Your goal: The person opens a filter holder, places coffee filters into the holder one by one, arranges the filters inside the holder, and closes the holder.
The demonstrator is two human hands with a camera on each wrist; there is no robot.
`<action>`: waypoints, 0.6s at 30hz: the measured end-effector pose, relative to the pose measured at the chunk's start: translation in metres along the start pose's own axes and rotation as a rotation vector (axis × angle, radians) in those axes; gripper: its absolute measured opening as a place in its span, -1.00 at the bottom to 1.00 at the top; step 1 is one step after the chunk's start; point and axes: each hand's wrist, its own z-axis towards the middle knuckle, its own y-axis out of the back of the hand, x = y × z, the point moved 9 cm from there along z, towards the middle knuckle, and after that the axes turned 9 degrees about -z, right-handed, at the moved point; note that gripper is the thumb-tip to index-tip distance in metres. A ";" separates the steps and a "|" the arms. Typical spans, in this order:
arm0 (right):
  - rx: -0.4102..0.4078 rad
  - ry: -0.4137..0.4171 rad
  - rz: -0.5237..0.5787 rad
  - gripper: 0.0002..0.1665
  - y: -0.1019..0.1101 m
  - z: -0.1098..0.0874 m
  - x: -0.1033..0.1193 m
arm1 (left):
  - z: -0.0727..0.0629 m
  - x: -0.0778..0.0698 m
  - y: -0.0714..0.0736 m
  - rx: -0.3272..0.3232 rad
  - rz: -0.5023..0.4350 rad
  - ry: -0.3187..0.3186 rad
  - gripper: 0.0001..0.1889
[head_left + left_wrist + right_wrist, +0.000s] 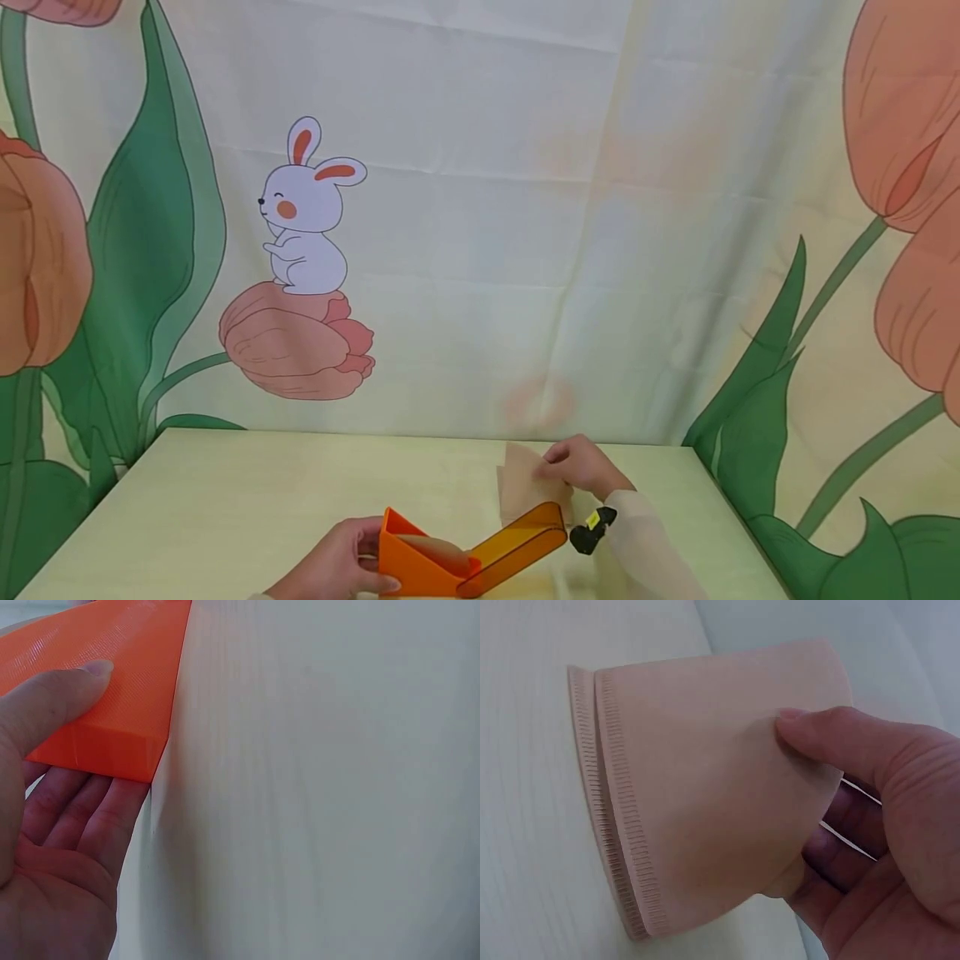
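My left hand (337,560) grips an orange coffee filter holder (416,573) at its left side, thumb on the near face and fingers underneath. In the left wrist view, the thumb presses the holder's ribbed orange face (124,697). The translucent amber lid (513,552) is swung open to the right. Inside the holder sits brown paper (431,550), partly hidden by the front wall. Behind the lid, my right hand (588,468) pinches brown paper coffee filters (712,780) between thumb and fingers. At least two overlap, their crimped seams showing on the left in the right wrist view.
A pale table (300,483) lies under both hands. Behind it hangs a cloth (465,250) printed with tulips and a rabbit. A small black device with a yellow label (592,531) is at the right wrist, close to the lid's tip.
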 end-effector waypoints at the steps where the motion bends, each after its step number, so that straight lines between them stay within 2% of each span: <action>1: 0.004 0.006 0.006 -0.84 0.002 0.000 0.001 | 0.000 0.000 0.000 -0.002 0.002 -0.001 -0.39; 9: 0.025 0.052 0.056 -0.82 0.014 -0.002 0.014 | 0.000 -0.001 0.002 -0.028 0.010 0.020 -0.36; 18: -0.010 0.168 -0.003 -0.83 0.032 -0.017 0.049 | -0.001 -0.001 0.001 -0.035 0.002 0.029 -0.36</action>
